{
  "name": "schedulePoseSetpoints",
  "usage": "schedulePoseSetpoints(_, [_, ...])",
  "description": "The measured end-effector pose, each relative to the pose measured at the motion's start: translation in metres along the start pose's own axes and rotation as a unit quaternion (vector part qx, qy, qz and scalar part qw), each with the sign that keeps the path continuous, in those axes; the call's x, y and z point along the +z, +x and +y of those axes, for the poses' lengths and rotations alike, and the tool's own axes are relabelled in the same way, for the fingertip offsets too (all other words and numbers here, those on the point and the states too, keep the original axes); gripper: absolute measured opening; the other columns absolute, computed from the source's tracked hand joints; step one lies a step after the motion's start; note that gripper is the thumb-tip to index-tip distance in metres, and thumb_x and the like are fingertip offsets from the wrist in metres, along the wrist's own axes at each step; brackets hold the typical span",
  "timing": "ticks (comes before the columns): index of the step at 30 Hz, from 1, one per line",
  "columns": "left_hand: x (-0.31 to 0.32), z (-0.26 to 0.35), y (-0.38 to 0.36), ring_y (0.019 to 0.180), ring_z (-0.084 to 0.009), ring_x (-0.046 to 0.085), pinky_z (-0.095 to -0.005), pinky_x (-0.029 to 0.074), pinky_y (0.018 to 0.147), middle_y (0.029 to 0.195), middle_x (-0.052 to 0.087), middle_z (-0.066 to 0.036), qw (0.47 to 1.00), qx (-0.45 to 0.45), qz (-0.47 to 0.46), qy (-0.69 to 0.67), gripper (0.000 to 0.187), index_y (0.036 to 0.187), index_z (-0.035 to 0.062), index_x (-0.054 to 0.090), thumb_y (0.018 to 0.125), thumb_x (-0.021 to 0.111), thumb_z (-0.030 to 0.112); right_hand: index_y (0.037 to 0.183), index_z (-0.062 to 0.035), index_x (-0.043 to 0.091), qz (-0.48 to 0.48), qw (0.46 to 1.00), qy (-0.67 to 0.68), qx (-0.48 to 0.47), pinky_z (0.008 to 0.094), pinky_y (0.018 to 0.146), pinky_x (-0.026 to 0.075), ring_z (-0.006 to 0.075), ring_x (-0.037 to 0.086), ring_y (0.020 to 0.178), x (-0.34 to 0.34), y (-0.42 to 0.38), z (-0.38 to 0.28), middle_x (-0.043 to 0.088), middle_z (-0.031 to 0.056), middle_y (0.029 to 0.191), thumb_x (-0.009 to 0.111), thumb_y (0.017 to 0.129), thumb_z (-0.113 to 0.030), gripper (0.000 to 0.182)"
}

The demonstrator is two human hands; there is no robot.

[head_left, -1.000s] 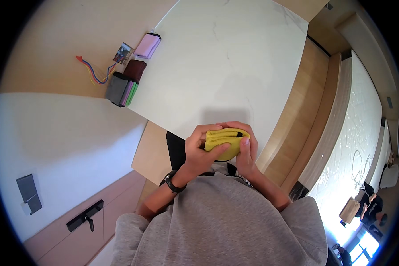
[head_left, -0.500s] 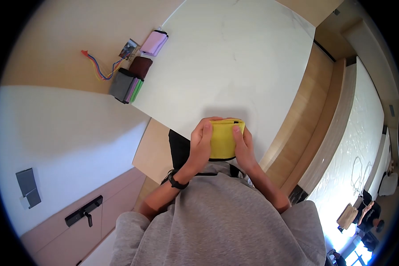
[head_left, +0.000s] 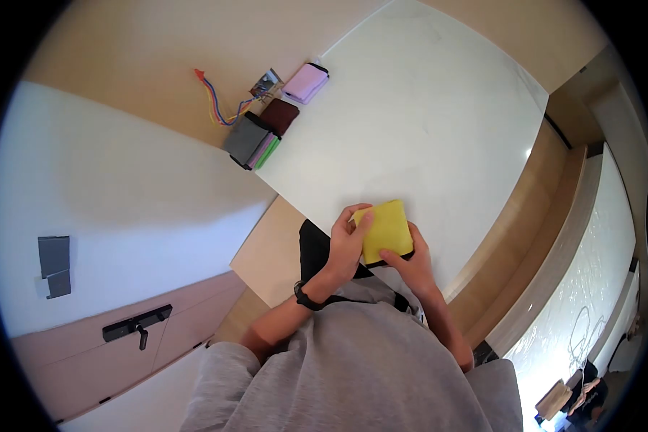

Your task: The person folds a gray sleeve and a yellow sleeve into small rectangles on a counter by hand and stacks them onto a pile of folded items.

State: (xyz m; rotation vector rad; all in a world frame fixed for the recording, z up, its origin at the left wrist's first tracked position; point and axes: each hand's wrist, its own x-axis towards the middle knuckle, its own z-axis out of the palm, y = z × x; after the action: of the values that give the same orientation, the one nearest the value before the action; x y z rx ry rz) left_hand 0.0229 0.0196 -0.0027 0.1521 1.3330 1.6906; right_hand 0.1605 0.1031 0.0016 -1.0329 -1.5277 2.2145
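Observation:
A folded yellow cloth [head_left: 383,232] with black edging is held over the near edge of the white tabletop. My left hand [head_left: 347,243] grips its left side, thumb on top and fingers partly hidden behind it. At the lower right corner, my right hand [head_left: 413,263] pinches the cloth, with its thumb on the front face. The cloth is slightly tilted in my hands. Its underside is hidden.
Along the far left edge of the white tabletop [head_left: 410,108] lie folded cloths: pink [head_left: 306,83], maroon [head_left: 279,116] and grey [head_left: 245,139], with green [head_left: 268,152] beside the grey. Coloured wires [head_left: 223,115] hang from the wall. Another person [head_left: 587,396] is at the lower right.
The yellow cloth has turned and tilted in my hands. My right hand has shifted from its right side down to the lower corner. The view has swung, so the tabletop appears further right.

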Motion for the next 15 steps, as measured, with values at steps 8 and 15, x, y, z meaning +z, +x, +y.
schedulePoseSetpoints(8, [-0.02,0.002,0.002,0.109,-0.017,0.065,-0.0323,0.056,0.09,0.122,0.063,-0.01,0.994,-0.098,-0.027,0.036,0.052,0.142,-0.0012,0.043,0.097,0.065,0.012,0.146,-0.0046,0.038,0.086,0.986,0.139,-0.045,0.0325,0.094,0.053,0.0164,0.065,0.106,-0.011,0.012,0.017,0.065,0.0097,0.122,0.063,0.092,-0.005,0.059])
schedulePoseSetpoints(15, [-0.038,-0.006,0.007,0.109,-0.0177,0.064,-0.0323,0.054,0.092,0.124,0.062,-0.01,0.985,-0.151,-0.085,-0.022,0.04,0.133,-0.0043,0.052,0.099,0.062,0.013,0.153,-0.0052,0.031,0.057,0.99,0.124,0.024,0.0311,0.081,0.058,0.0158,0.067,0.102,-0.01,0.018,0.033,0.066,0.0085,0.122,0.059,0.096,-0.004,0.063])
